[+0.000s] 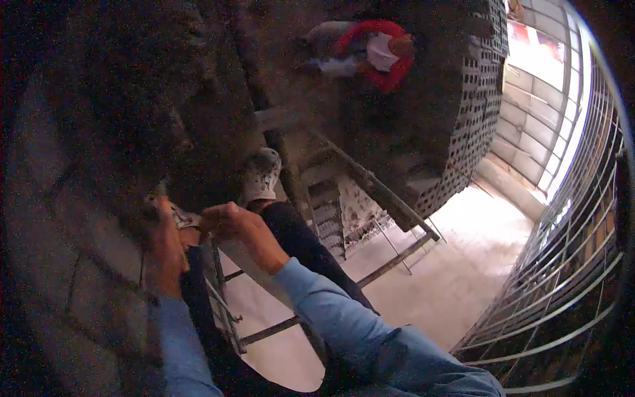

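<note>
I look down past my legs from a raised spot. My left hand (165,248) is beside my left foot, reaching to the dark wall; its fingers are blurred in shadow, so its grip is unclear. To its right, my right hand (235,223) is closed, fingers bent together near the ankle; what they hold, if anything, is hidden. A pale spotted shoe (262,173) is on my right foot, beyond the right hand. Part of my left shoe (184,217) shows between the two hands.
Beneath my legs is a metal frame with rungs (271,330). A wooden plank platform (377,188) lies ahead. Beyond it, a person in red and white (383,56) bends over. Hollow bricks (463,112) are stacked at the right, near curved metal bars (549,291) and a pale floor (456,245).
</note>
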`<state>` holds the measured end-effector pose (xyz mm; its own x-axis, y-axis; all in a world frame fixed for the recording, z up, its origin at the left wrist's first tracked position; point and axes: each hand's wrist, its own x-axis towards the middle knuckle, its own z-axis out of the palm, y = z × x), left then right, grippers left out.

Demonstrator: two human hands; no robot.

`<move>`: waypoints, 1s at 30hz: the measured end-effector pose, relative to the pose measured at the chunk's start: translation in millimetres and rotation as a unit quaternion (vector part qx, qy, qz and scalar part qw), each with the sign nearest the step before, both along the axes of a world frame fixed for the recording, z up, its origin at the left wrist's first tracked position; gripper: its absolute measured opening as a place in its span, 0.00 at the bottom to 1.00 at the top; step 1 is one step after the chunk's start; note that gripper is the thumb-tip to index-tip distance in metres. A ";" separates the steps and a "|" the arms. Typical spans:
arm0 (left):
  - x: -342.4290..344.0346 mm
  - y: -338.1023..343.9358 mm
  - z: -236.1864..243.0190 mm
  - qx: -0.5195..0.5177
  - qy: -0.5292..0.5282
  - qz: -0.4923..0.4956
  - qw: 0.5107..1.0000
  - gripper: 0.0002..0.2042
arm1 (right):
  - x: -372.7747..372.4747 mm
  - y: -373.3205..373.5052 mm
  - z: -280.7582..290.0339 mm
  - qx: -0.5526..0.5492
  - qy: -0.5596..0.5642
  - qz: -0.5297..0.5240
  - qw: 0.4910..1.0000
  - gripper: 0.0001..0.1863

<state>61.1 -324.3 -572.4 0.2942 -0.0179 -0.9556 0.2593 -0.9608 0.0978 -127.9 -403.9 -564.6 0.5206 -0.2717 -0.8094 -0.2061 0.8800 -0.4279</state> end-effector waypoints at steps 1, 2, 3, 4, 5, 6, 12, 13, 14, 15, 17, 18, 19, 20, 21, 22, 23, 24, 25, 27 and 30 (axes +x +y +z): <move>-17.0 21.6 -3.2 -0.028 -0.039 0.033 0.998 0.18 | -3.6 6.9 -1.3 0.028 0.022 -0.023 0.999 0.35; -55.6 69.0 -23.3 -0.102 -0.073 0.130 0.983 0.16 | -6.4 15.5 -3.2 0.050 0.037 -0.037 0.997 0.35; -97.9 104.9 -39.5 -0.164 -0.099 0.224 0.956 0.15 | -2.8 11.0 -12.0 0.061 0.046 -0.043 0.996 0.34; -135.9 130.0 -47.2 -0.161 -0.104 0.277 0.941 0.16 | 0.7 6.1 -7.9 0.061 0.035 -0.041 0.997 0.33; -153.2 125.4 -39.8 -0.098 -0.085 0.268 0.955 0.20 | -0.5 -2.6 -1.0 0.069 0.028 -0.041 0.996 0.32; -169.2 119.8 -31.7 -0.037 -0.062 0.254 0.964 0.24 | -2.4 -12.3 -2.6 0.083 0.031 -0.055 0.995 0.32; -164.9 39.4 -126.4 -0.021 -0.092 0.365 0.926 0.41 | 5.3 -28.6 -1.9 0.091 0.075 -0.033 0.992 0.38; -144.9 16.5 -142.2 -0.023 -0.081 0.395 0.915 0.41 | 12.5 -35.2 -0.1 0.080 0.090 -0.002 0.993 0.39; -123.5 -6.2 -153.5 -0.024 -0.071 0.421 0.904 0.40 | 20.9 -38.7 3.0 0.069 0.105 0.030 0.992 0.39; -106.4 -33.1 -163.0 -0.029 -0.057 0.433 0.899 0.40 | 23.7 -42.0 6.0 0.065 0.093 0.021 0.993 0.39; -82.7 -79.0 -179.4 -0.034 -0.027 0.441 0.897 0.40 | 22.9 -45.1 7.3 0.084 0.086 -0.005 0.993 0.39; -74.3 -79.3 -177.8 -0.029 -0.026 0.438 0.898 0.40 | 23.8 -46.4 8.7 0.088 0.081 -0.016 0.993 0.38; -67.5 -76.5 -179.9 -0.024 -0.017 0.430 0.902 0.40 | 25.1 -49.9 6.9 0.081 0.056 -0.032 0.995 0.37; -65.0 -73.9 -177.6 -0.025 -0.001 0.418 0.908 0.41 | 24.2 -55.3 5.3 0.087 0.072 -0.041 0.993 0.36; -54.7 -56.0 -171.0 -0.013 0.021 0.377 0.926 0.41 | 30.1 -58.7 9.0 0.079 0.072 -0.038 0.994 0.36; -53.5 -37.6 -173.4 0.007 -0.006 0.402 0.916 0.41 | 33.1 -55.8 12.6 0.079 0.066 -0.029 0.994 0.36; -56.1 -41.3 -165.7 0.021 -0.029 0.397 0.917 0.41 | 30.6 -51.6 11.4 0.070 0.069 -0.030 0.995 0.35; -59.3 -46.3 -156.8 0.036 -0.049 0.391 0.918 0.41 | 32.1 -50.8 10.3 0.056 0.066 -0.027 0.996 0.35; -66.8 -49.2 -127.6 0.003 -0.059 0.375 0.925 0.40 | 31.0 -50.3 10.2 0.050 0.066 -0.036 0.996 0.35; -71.5 -42.5 -83.0 -0.073 -0.101 0.354 0.927 0.38 | 17.7 -50.9 11.3 0.064 0.046 -0.051 0.996 0.35; -80.6 -27.3 -59.0 -0.156 -0.215 0.241 0.933 0.35 | 16.3 -46.8 4.2 0.087 -0.055 -0.103 0.989 0.38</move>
<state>-19.5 -351.6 -631.3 0.6958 -0.0423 -0.7170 0.5259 -0.6499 0.5487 -111.6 -450.7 -560.4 0.5565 -0.2420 -0.7948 0.0238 0.9609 -0.2759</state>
